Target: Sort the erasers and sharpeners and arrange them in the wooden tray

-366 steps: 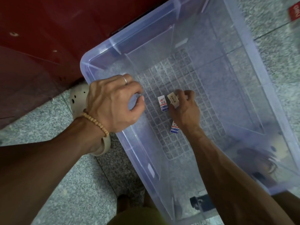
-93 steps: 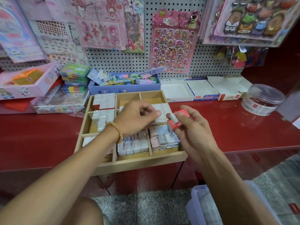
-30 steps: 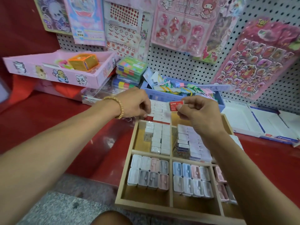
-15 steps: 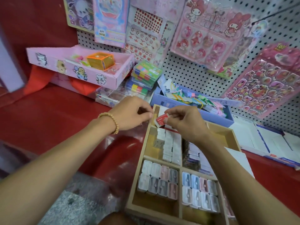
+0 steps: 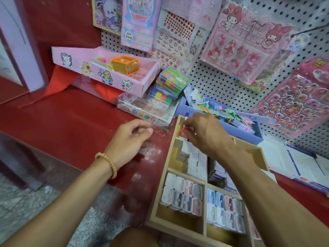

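A wooden tray (image 5: pixel 171 139) with several compartments sits on the red counter. White erasers (image 5: pixel 193 158) fill a far-left compartment. Pastel sharpeners (image 5: pixel 183 194) stand in rows in the near compartments. My right hand (image 5: pixel 204 132) reaches over the tray's far-left corner and pinches a red-wrapped eraser (image 5: pixel 184 131) just above that compartment. My left hand (image 5: pixel 131 139) hovers over the counter left of the tray, its fingers loosely curled, with nothing visible in them.
A pink box (image 5: pixel 106 73) with an orange cube stands at the back left. Stacked colourful packs (image 5: pixel 170 84) and a blue box (image 5: pixel 231 122) of small items sit behind the tray. Sticker sheets hang on the pegboard (image 5: pixel 213 82). White boxes (image 5: pixel 293 161) lie to the right.
My left hand has drawn back leftward from the tray's corner to the counter. My right hand has lowered the red-wrapped eraser toward the far-left compartment. The view has shifted left.
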Available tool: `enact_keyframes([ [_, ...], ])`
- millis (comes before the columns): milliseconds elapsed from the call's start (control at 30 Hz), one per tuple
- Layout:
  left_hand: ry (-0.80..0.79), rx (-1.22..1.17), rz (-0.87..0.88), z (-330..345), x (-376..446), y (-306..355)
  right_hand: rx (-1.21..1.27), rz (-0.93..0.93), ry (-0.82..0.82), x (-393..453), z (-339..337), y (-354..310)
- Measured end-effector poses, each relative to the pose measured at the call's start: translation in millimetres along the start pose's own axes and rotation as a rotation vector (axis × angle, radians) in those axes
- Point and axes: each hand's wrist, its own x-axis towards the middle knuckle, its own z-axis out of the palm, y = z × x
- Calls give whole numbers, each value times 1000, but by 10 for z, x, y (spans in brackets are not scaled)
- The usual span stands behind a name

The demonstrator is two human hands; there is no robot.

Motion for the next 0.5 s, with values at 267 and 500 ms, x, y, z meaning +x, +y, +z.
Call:
enact_keyframes([
  [267, -5, 87, 18, 24, -120, -34, -31, 67, -142, 27, 135, 40],
  [500, -2, 127, 9, 41, -165, -95, 115, 158, -89, 10, 29, 109],
])
